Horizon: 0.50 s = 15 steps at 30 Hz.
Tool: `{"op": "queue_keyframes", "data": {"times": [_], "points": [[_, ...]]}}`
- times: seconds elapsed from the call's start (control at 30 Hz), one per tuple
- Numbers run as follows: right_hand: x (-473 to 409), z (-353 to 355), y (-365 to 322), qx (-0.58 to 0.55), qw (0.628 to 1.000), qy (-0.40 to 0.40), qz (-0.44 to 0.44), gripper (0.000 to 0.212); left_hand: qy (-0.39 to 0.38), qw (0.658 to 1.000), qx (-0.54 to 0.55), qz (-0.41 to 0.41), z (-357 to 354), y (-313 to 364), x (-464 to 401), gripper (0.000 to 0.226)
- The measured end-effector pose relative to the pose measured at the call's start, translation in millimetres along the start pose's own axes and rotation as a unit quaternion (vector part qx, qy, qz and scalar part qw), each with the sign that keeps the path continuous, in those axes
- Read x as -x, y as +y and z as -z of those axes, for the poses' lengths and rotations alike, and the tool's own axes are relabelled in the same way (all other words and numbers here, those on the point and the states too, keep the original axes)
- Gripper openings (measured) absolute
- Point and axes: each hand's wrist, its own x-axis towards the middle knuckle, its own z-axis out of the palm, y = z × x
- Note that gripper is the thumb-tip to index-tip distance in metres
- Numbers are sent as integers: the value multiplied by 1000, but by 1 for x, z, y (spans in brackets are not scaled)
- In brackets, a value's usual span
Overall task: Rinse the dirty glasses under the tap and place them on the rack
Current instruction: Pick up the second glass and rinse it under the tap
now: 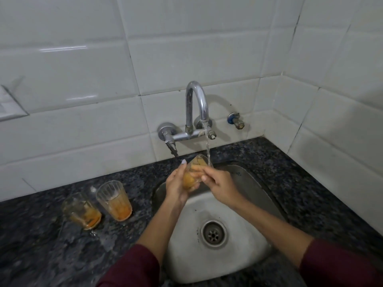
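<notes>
Both grips are closing on one dirty glass (193,175): left hand (176,186) cupping it, right hand (219,183) pinching beside, hiding its body under the tap (196,106) stream, over the sink (244,183). Two orange-stained glasses (99,206) are standing on the bench (41,245).

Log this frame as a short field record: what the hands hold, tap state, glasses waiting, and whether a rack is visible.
held: glass with orange residue, tilted, over the sink
left hand: wrapped around the glass
right hand: fingers on the glass
tap: running, stream meeting the glass rim
waiting: two dirty glasses upright on the counter, left of the sink
rack: not in view
</notes>
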Motion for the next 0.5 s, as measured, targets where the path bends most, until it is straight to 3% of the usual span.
{"op": "queue_keyframes", "data": {"times": [0.1,0.17,0.27,0.37,0.43,0.5], "points": [[2,21,26,106,988,-87,64,22,-17,990,-71,118,7,10,-5,37],[-5,26,29,135,984,-105,47,17,-33,988,-66,134,7,9,-6,41],[-22,18,9,47,997,3,-63,15,-59,996,-7,62,0,1,-10,41],[-27,9,-9,-155,970,55,-180,18,-8,996,74,-42,-13,-4,-4,19],[-14,2,-5,-184,972,28,-146,22,36,993,98,-57,-15,-1,-7,9],[2,2,12,-98,993,-16,-65,27,47,995,83,-20,-12,6,-8,11]]}}
